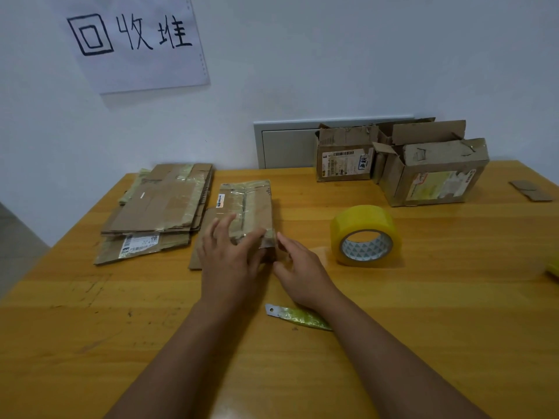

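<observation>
A flattened cardboard box (pixel 248 204) with clear tape along its top lies in the middle of the wooden table (pixel 423 297). My left hand (pixel 227 255) lies flat on its near end, fingers straight and pressing down. My right hand (pixel 302 270) touches the box's near right corner, fingers extended. A blade wrapped in yellow-green tape (pixel 295 315) lies on the table just under my right wrist. A roll of yellow packing tape (pixel 364 234) stands to the right of the box.
A stack of flattened cardboard (pixel 160 210) lies at the left. Two opened cardboard boxes (pixel 344 155) (pixel 432 173) stand at the back right by the wall. A cardboard scrap (pixel 531 190) lies at the far right. A handwritten paper sign (pixel 136 40) hangs on the wall.
</observation>
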The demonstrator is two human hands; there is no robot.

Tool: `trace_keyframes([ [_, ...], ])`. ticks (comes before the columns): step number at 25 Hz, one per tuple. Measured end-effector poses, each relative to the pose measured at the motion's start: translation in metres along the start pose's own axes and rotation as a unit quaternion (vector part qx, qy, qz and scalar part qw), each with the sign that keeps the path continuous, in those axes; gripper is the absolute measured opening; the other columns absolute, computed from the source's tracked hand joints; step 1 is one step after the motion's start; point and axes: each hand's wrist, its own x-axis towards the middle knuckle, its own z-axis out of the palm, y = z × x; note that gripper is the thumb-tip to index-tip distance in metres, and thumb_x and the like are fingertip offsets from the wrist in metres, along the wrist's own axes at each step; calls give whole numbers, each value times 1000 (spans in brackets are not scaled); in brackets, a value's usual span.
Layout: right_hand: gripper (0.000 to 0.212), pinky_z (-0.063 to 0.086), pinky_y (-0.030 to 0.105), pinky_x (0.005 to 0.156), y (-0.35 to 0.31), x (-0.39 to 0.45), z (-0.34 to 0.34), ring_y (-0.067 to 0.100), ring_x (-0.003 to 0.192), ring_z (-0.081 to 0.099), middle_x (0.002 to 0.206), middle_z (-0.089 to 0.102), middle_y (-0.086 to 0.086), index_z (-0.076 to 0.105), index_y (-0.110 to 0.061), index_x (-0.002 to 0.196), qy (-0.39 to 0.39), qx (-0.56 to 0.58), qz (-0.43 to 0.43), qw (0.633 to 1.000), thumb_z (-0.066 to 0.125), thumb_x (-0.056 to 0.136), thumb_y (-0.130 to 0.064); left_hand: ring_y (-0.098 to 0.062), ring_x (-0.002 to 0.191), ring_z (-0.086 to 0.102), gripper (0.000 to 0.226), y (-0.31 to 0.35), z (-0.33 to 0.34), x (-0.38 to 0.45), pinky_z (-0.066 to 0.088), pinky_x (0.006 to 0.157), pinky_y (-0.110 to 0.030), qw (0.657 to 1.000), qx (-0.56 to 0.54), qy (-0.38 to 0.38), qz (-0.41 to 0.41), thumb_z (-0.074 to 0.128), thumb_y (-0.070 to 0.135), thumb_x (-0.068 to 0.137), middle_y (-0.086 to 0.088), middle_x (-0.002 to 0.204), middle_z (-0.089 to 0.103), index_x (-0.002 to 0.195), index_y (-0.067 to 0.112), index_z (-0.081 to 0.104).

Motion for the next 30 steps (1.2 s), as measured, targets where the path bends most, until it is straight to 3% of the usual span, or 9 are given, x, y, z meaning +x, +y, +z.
trace_keyframes([
  [4,66,38,37,112,1,1,3,12,135,41,150,41,-4,27,-20,154,-4,15,1,1000,55,94,-23,-33,137,26,61,-3,-7,-4,34,102,-43,988,-132,8,-81,69,37,80,-13,150,28,138,28,52],
  [7,65,38,36,111,1,1,3,12,134,42,150,41,-4,26,-19,154,-14,10,-1,1000,55,95,-22,-21,134,33,73,-5,-11,-7,38,106,-43,937,-283,1,-205,53,36,78,-8,148,34,147,19,37],
  [11,63,38,28,107,-1,2,2,12,130,43,145,43,-2,30,-15,153,-10,-20,-22,999,55,95,-22,-22,132,43,76,-2,-18,-12,40,108,-45,906,-345,-15,-243,44,36,79,-6,148,44,152,16,31],
  [13,61,39,27,105,-2,1,1,13,128,46,141,48,-1,35,-13,151,2,-22,-26,999,55,94,-21,-16,138,38,68,-1,-23,-16,36,113,-39,903,-358,-4,-239,43,42,85,-3,152,42,149,19,39],
  [15,61,41,29,103,-4,0,-1,15,126,49,137,53,-1,36,-15,150,23,-22,-14,999,55,93,-24,-12,138,38,52,0,-23,-19,37,108,-32,916,-341,4,-213,44,48,93,-1,149,45,140,26,51],
  [19,72,46,33,97,-9,-5,-3,13,118,53,133,56,-4,18,-34,154,39,-26,-17,999,55,93,-29,-9,130,41,27,-5,-19,-19,34,90,-17,933,-301,5,-199,44,51,98,-3,136,47,120,43,59],
  [23,58,45,30,93,-10,-6,0,14,113,52,128,53,-2,36,-37,146,38,-84,-59,994,55,93,-25,-7,129,37,26,-9,-18,-20,38,91,-27,940,-294,-2,-175,42,49,96,-5,138,44,114,42,60],
  [26,57,49,34,83,-13,-4,1,17,101,55,118,52,-2,33,-40,146,39,-121,-64,990,52,93,-29,-8,130,35,18,-10,-18,-22,44,94,-36,940,-294,-11,-173,48,41,99,-5,142,40,112,42,60],
  [30,56,42,28,65,-15,-2,2,15,82,49,106,40,-4,30,-49,144,21,-167,-65,984,50,94,-35,-4,126,32,28,-7,-19,-24,38,92,-27,945,-287,-29,-153,44,49,98,-4,147,32,121,44,59],
])
